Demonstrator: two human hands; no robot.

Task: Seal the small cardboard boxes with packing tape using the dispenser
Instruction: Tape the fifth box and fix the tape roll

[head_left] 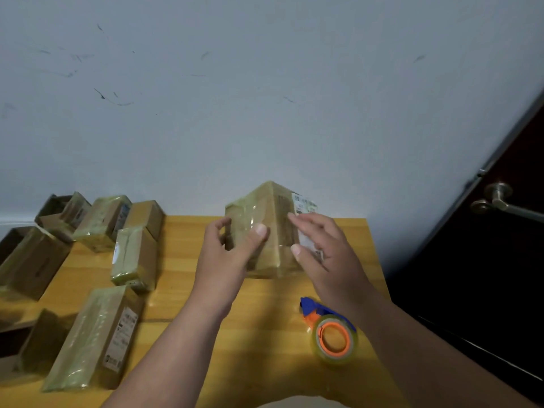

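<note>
Head view: both hands (223, 254) (321, 248) hold taped box (272, 231); dispenser (331, 331) on table (265, 363).

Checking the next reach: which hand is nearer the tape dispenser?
Right. The right hand rests on the box just above the tape dispenser, its wrist passing close beside it. The left hand holds the box's other side, further off.
</note>
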